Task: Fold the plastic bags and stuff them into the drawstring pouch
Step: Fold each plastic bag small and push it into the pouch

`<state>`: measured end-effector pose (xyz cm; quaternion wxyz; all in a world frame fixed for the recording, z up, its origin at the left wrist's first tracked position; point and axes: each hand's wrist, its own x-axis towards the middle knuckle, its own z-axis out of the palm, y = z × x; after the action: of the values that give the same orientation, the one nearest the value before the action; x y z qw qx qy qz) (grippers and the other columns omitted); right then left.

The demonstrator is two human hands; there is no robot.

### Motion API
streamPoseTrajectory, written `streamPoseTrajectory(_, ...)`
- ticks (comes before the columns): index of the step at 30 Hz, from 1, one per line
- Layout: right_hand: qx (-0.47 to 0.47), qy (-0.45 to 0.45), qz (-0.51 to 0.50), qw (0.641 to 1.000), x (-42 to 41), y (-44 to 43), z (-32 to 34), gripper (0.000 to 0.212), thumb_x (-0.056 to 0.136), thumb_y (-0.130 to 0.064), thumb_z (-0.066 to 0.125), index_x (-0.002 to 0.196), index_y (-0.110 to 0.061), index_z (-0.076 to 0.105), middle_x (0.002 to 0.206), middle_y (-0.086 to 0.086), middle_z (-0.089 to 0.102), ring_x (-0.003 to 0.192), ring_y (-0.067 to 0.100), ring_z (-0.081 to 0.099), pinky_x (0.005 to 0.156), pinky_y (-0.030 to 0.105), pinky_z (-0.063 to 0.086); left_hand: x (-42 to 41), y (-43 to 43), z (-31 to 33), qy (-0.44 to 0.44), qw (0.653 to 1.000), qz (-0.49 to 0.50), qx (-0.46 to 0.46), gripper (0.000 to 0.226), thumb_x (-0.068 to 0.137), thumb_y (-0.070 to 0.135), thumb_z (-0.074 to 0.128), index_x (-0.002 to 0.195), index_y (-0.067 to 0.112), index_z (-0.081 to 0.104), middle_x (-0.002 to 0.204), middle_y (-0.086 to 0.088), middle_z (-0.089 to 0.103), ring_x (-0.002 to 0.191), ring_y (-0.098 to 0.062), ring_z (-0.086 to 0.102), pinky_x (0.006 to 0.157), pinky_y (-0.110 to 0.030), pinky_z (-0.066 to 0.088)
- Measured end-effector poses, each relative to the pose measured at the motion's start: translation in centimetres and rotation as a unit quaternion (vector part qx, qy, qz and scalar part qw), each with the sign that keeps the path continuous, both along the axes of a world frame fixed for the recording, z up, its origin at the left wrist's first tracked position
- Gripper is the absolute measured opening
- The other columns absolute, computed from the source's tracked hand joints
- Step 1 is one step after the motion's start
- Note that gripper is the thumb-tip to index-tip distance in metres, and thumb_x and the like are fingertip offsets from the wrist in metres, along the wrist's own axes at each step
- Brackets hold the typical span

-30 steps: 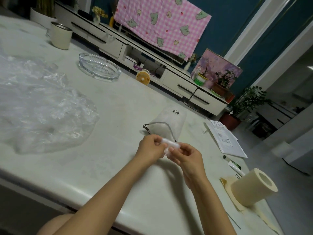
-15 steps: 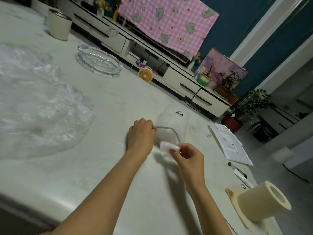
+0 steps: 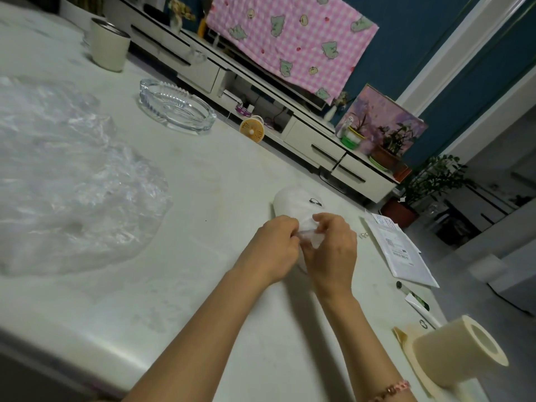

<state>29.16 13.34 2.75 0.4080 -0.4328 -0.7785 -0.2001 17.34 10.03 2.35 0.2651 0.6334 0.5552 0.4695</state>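
Note:
A white drawstring pouch point(image 3: 293, 203) lies on the pale table point(image 3: 220, 175), its mouth turned towards me and hidden by my hands. My left hand point(image 3: 274, 246) grips the pouch's rim on the left side. My right hand point(image 3: 333, 245) pinches a small folded plastic bag point(image 3: 311, 236) right at the pouch's mouth, fingers curled over it. How far the bag sits inside cannot be seen. A large heap of crumpled clear plastic bags point(image 3: 66, 181) covers the left part of the table.
A glass ashtray point(image 3: 177, 110) and a cream cup point(image 3: 108, 49) stand at the far left. White papers point(image 3: 397, 250), a small tube point(image 3: 414, 297) and a tape roll point(image 3: 458, 355) lie at the right near the table edge. A TV cabinet point(image 3: 313, 140) runs behind.
My left hand went from the folded bag to the pouch's rim. My right hand carried the folded bag forward to the pouch's mouth, and both hands now meet there.

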Motion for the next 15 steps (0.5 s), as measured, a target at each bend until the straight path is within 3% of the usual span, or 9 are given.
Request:
streamPoseTrajectory(2, -0.019, 0.012, -0.038, 0.999, -0.7, 0.5, 0.4, 0.050, 0.051, 0.005, 0.075, 0.092, -0.005, 0.047, 0.077, 0.013, 0.056, 0.063, 0.031, 0.053, 0.060, 0.028, 0.033, 0.2, -0.2, -0.2, 0.001, 1.000, 0.008, 0.002, 0.011, 0.089, 0.007, 0.043, 0.085, 0.003, 0.052, 0.095, -0.011, 0.057, 0.087, -0.032, 0.053, 0.078, -0.041, 0.044)
streamPoseTrajectory(4, -0.077, -0.015, -0.084, 0.993, -1.6, 0.8, 0.8, 0.041, 0.059, 0.002, 0.071, 0.093, -0.003, 0.049, 0.084, 0.013, 0.055, 0.068, 0.034, 0.055, 0.053, 0.023, 0.027, 0.2, -0.2, -0.4, 0.012, 1.000, 0.015, -0.002, 0.015, 0.090, 0.007, 0.041, 0.092, 0.004, 0.056, 0.108, -0.011, 0.057, 0.098, -0.033, 0.054, 0.085, -0.040, 0.043)
streamPoseTrajectory(6, -0.153, -0.076, -0.145, 0.975, -2.4, 1.4, 0.8, 0.028, 0.074, -0.009, 0.062, 0.099, -0.005, 0.049, 0.098, 0.011, 0.053, 0.082, 0.033, 0.053, 0.050, 0.028, 0.021, 0.3, -0.3, -0.5, 0.035, 0.999, 0.024, -0.017, 0.025, 0.092, 0.007, 0.040, 0.107, 0.002, 0.059, 0.125, -0.008, 0.053, 0.108, -0.030, 0.053, 0.091, -0.034, 0.040)
streamPoseTrajectory(9, -0.195, -0.168, -0.170, 0.951, -3.2, 1.8, 1.4, 0.026, 0.082, -0.013, 0.052, 0.106, -0.007, 0.045, 0.110, 0.010, 0.050, 0.092, 0.031, 0.049, 0.060, 0.032, 0.026, 0.2, -0.7, -0.1, 0.056, 0.994, 0.065, -0.065, 0.023, 0.096, 0.013, 0.037, 0.107, 0.003, 0.055, 0.121, -0.011, 0.054, 0.105, -0.029, 0.052, 0.081, -0.031, 0.038)
streamPoseTrajectory(11, -0.231, -0.198, -0.168, 0.938, -3.3, 2.2, 1.9, 0.030, 0.085, -0.016, 0.055, 0.110, -0.006, 0.044, 0.117, 0.012, 0.047, 0.101, 0.032, 0.048, 0.065, 0.032, 0.029, -0.1, -1.2, 0.2, 0.119, 0.985, 0.079, -0.100, 0.025, 0.098, 0.018, 0.036, 0.110, 0.003, 0.053, 0.121, -0.015, 0.051, 0.110, -0.032, 0.049, 0.086, -0.036, 0.038)
streamPoseTrajectory(13, -0.336, -0.170, -0.144, 0.915, -3.7, 2.1, 2.8, 0.041, 0.084, -0.024, 0.062, 0.116, -0.006, 0.045, 0.123, 0.014, 0.044, 0.110, 0.032, 0.045, 0.078, 0.034, 0.035, -0.9, -2.0, 0.5, 0.139, 0.978, 0.094, -0.124, 0.027, 0.098, 0.018, 0.036, 0.115, 0.003, 0.051, 0.123, -0.016, 0.048, 0.114, -0.033, 0.047, 0.090, -0.038, 0.038)
streamPoseTrajectory(15, -0.432, -0.153, -0.108, 0.882, -4.5, 0.9, 3.9, 0.053, 0.081, -0.029, 0.067, 0.126, -0.011, 0.046, 0.128, 0.013, 0.041, 0.118, 0.029, 0.041, 0.091, 0.031, 0.035, -2.4, -2.7, 0.8, 0.100, 0.978, 0.133, -0.124, 0.025, 0.097, 0.015, 0.038, 0.117, 0.004, 0.049, 0.124, -0.015, 0.047, 0.115, -0.032, 0.047, 0.090, -0.038, 0.038)
